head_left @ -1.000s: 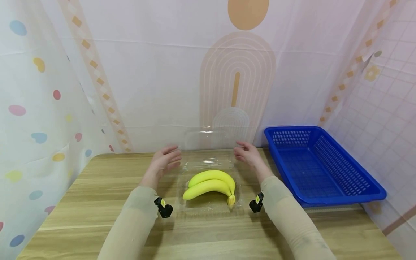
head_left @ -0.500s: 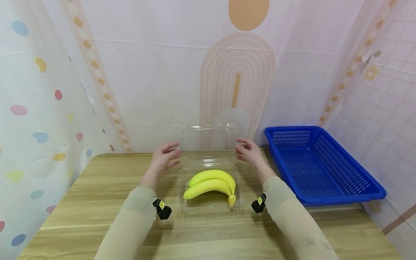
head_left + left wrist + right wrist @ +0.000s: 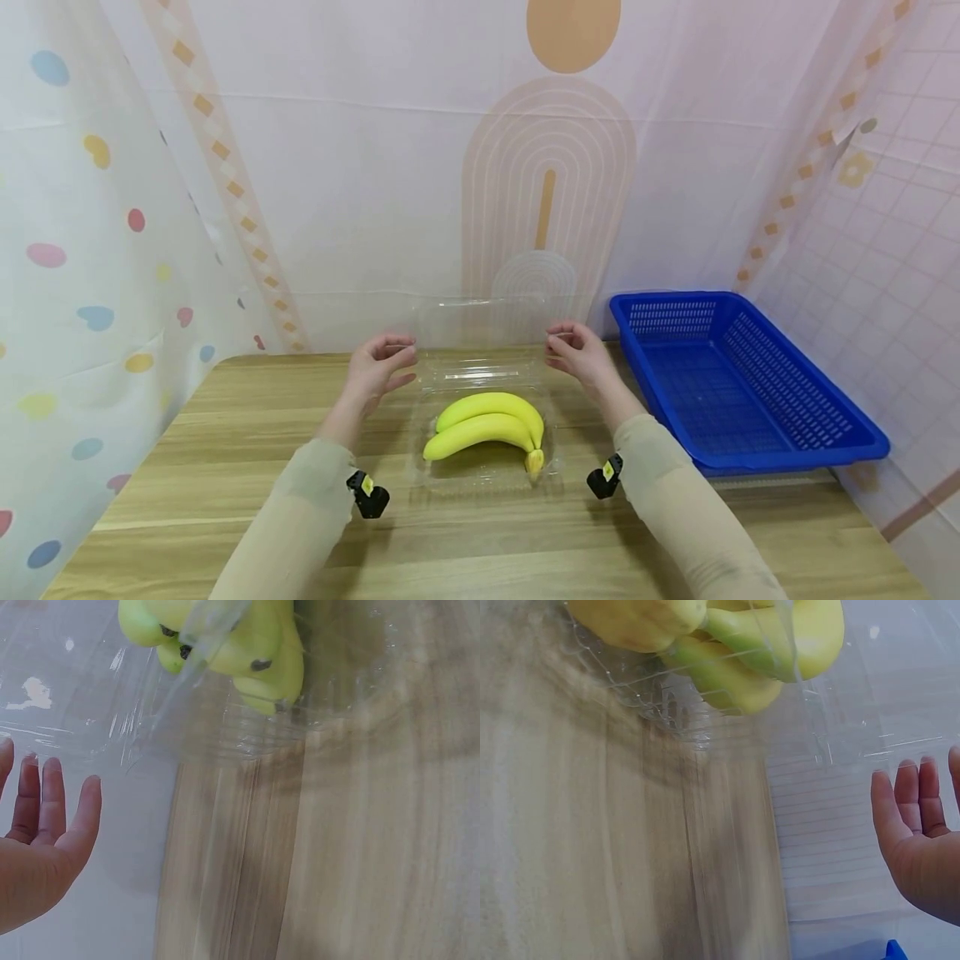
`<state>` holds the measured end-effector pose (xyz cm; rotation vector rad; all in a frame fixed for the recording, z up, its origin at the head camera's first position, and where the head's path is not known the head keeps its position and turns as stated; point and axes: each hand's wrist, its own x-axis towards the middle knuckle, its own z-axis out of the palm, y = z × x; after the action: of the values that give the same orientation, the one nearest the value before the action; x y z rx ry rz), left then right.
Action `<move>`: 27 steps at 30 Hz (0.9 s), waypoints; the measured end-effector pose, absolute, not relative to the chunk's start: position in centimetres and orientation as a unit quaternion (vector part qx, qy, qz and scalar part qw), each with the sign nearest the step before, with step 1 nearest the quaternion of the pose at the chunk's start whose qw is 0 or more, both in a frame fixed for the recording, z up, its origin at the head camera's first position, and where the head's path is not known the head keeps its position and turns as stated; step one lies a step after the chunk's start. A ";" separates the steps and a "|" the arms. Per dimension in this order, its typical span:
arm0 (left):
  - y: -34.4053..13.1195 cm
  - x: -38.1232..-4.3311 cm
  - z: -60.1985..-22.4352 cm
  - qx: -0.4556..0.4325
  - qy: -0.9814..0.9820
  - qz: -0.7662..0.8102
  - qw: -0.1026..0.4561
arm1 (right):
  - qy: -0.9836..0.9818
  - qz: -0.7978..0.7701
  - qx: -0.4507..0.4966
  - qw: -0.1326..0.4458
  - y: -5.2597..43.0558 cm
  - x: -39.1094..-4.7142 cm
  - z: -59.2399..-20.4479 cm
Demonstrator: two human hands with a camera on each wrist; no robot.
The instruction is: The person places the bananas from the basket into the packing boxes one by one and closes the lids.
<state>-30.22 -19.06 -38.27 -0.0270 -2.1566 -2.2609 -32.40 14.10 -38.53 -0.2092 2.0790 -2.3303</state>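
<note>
A bunch of yellow bananas [image 3: 483,429] lies in the base of a clear plastic clamshell box [image 3: 487,482]. Its hinged lid [image 3: 480,333] stands raised at the back. My left hand [image 3: 375,367] pinches the lid's left edge between thumb and forefinger, the other fingers extended. On the opposite side my right hand [image 3: 583,354] pinches the right edge in the same way. The left wrist view shows the left hand's outer fingers [image 3: 88,814] at the lid's rim, and the right wrist view shows the right hand's outer fingers [image 3: 885,802] likewise; both thumbs are largely out of those views.
A blue perforated plastic basket [image 3: 738,400] stands at the right on the wooden table [image 3: 225,467]. A patterned curtain [image 3: 360,208] hangs right behind the table's back edge, close to the lid.
Thumbs and forefingers have closed in on the lid's side edges. The lid rises slightly, then its top edge dips a little. The bananas and basket stay put.
</note>
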 end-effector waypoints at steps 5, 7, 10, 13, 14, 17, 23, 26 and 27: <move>-18.9 -29.9 -38.5 -0.015 -0.688 -0.725 0.030 | 0.664 -0.745 -0.069 0.001 14.1 -32.1 -38.6; -18.8 -29.8 -38.6 -0.021 -0.688 -0.725 0.037 | 0.663 -0.746 -0.069 -0.001 14.1 -31.9 -38.6; -18.8 -29.7 -38.8 -0.032 -0.686 -0.725 0.046 | 0.664 -0.744 -0.072 -0.004 14.1 -31.7 -38.7; -18.9 -29.6 -39.0 -0.043 -0.688 -0.723 0.053 | 0.669 -0.739 -0.081 -0.010 14.2 -31.6 -39.0; -19.0 -29.6 -39.1 -0.046 -0.687 -0.723 0.054 | 0.671 -0.737 -0.085 -0.012 14.2 -31.5 -39.1; -19.1 -29.5 -39.2 -0.059 -0.689 -0.720 0.056 | 0.677 -0.730 -0.095 -0.022 14.3 -31.2 -39.2; -19.4 -29.1 -39.4 -0.090 -0.695 -0.711 0.062 | 0.686 -0.717 -0.117 -0.033 14.5 -30.7 -39.4; -19.4 -29.0 -39.6 -0.104 -0.697 -0.706 0.069 | 0.699 -0.704 -0.118 -0.037 14.6 -30.4 -39.6; -19.4 -28.9 -39.7 -0.109 -0.698 -0.704 0.071 | 0.705 -0.698 -0.119 -0.039 14.6 -30.3 -39.6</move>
<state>-28.94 -19.40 -39.70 -0.3280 -2.0994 -2.1170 -30.34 14.60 -39.58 -0.3843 2.2710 -2.2497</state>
